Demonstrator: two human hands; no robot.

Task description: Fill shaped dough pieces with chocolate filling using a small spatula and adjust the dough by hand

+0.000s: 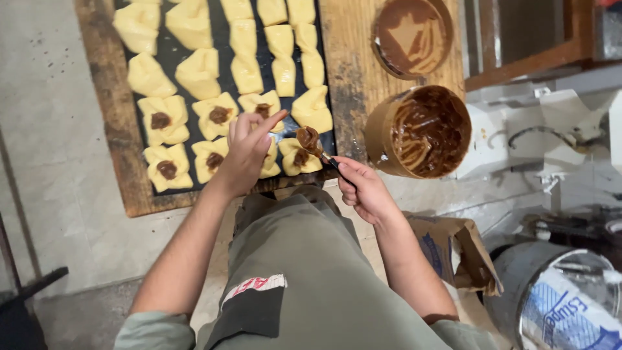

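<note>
Seen from above, a dark baking tray (223, 55) on a worn wooden board (120, 149) holds rows of pale folded dough pieces (197, 71); several in the near rows already carry a dab of brown filling (161, 120), while the far rows are bare. The person's left hand (245, 152) hovers over the near row, fingers loosely curled, forefinger stretched out, holding nothing. To its right, the right hand (363, 188) pinches a small spoon (319, 150) heaped with brown filling above the tray's near right corner. Further right stands an open tub of filling (424, 133), its lid (411, 35) beyond. The filling step looks partly done; the next dab calls for a steady scrape onto a bare centre.
</note>
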